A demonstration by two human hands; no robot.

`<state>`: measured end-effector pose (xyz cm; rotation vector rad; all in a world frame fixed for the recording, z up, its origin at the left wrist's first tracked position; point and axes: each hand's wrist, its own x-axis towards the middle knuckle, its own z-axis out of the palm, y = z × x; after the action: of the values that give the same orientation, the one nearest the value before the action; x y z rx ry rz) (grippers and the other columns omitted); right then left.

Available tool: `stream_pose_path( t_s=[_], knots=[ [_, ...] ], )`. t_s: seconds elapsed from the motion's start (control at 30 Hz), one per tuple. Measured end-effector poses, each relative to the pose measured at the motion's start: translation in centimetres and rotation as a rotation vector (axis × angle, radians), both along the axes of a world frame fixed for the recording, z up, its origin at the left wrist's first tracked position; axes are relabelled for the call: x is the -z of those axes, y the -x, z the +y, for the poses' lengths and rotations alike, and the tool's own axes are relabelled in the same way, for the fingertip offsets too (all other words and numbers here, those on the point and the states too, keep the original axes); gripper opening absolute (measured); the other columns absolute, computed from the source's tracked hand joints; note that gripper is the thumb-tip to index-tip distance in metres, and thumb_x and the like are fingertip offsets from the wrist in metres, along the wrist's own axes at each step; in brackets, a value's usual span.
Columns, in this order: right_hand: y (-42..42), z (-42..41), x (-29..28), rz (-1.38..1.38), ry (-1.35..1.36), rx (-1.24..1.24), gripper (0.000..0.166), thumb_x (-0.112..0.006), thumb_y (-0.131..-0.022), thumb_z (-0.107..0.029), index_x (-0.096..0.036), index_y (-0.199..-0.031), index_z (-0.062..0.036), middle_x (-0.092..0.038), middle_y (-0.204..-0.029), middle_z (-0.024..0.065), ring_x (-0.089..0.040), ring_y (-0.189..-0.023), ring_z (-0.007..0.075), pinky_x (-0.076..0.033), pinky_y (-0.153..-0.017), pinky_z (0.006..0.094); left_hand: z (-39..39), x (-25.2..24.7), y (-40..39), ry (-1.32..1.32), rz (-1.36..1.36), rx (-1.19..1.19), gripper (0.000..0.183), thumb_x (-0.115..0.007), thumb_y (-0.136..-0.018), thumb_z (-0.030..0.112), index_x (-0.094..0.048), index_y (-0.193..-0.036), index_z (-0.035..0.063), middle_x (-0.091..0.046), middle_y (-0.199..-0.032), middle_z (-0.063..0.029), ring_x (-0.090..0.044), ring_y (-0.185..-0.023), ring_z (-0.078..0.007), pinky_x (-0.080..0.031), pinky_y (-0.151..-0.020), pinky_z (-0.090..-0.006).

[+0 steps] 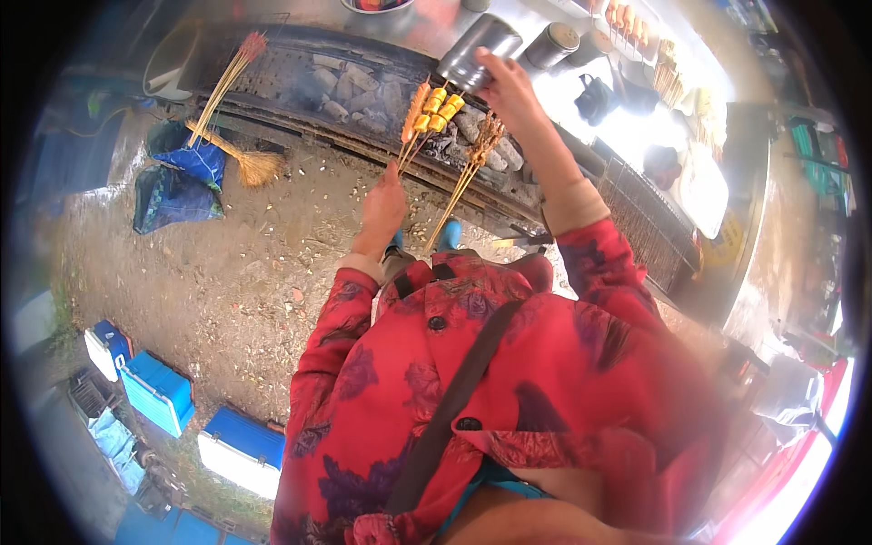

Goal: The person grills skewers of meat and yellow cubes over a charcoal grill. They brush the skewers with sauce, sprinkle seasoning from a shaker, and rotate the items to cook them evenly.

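Observation:
My left hand (pixel 383 204) grips the lower ends of several wooden skewers over the near edge of the charcoal grill (pixel 327 133). On them are a scored sausage (pixel 415 112) and yellow rolled pieces (pixel 438 110), above the coals. My right hand (pixel 511 88) holds a shiny metal canister (pixel 479 53), tilted just beyond the tips of the skewers. Below my right forearm, separate skewers of browned meat (pixel 486 139) lie across the grill's near edge, their sticks pointing toward me.
Two lidded canisters (pixel 553 44) stand on the metal table behind. A wire rack (pixel 644 218) is at the right. Left of the grill are a blue bag (pixel 184 197), a bundle of red-tipped sticks (pixel 228 82) and a straw broom (pixel 259 167). Several cooler boxes (pixel 158 394) sit on the dirt ground.

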<state>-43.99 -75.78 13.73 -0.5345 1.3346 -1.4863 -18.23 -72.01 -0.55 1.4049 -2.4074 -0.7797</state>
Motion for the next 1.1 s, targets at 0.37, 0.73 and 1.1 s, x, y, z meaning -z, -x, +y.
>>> stream_pose_path(
  t_s=[0.37,0.73,1.1],
  knots=[
    [0.4,-0.1,2.5,-0.156,0.073,0.056,0.055,-0.063,-0.082,-0.032,-0.041,-0.114,0.0070,-0.054,-0.106,0.0167,-0.058,-0.097,0.0223,-0.050,-0.083,0.0343,-0.8,-3.1,0.1,-1.634,0.843,-0.101,0.037,-0.037,-0.090,0.010,-0.044,-0.126,0.0045,-0.046,-0.065,0.0022,-0.026,-0.041,-0.0014,-0.021,-0.034,-0.0161],
    [0.9,-0.8,3.4,-0.013,0.085,0.065,0.060,-0.065,-0.080,-0.037,-0.039,-0.114,0.0068,-0.054,-0.099,0.0138,-0.057,-0.092,0.0184,-0.048,-0.087,0.0326,0.0,-1.7,0.4,-1.409,0.842,-0.085,0.034,-0.041,-0.093,0.019,-0.046,-0.124,0.0073,-0.060,-0.081,-0.0033,-0.045,-0.048,-0.0036,-0.032,-0.038,-0.0168],
    [0.1,4.0,4.0,-0.143,0.051,0.059,0.055,-0.063,-0.081,-0.032,-0.043,-0.112,0.0082,-0.054,-0.105,0.0169,-0.059,-0.095,0.0213,-0.048,-0.086,0.0336,1.0,-1.2,-0.6,-1.177,0.761,-0.154,0.019,-0.047,-0.092,0.018,-0.053,-0.105,0.0052,-0.059,-0.080,-0.0011,-0.044,-0.050,-0.0021,-0.031,-0.041,-0.0155]
  ],
)
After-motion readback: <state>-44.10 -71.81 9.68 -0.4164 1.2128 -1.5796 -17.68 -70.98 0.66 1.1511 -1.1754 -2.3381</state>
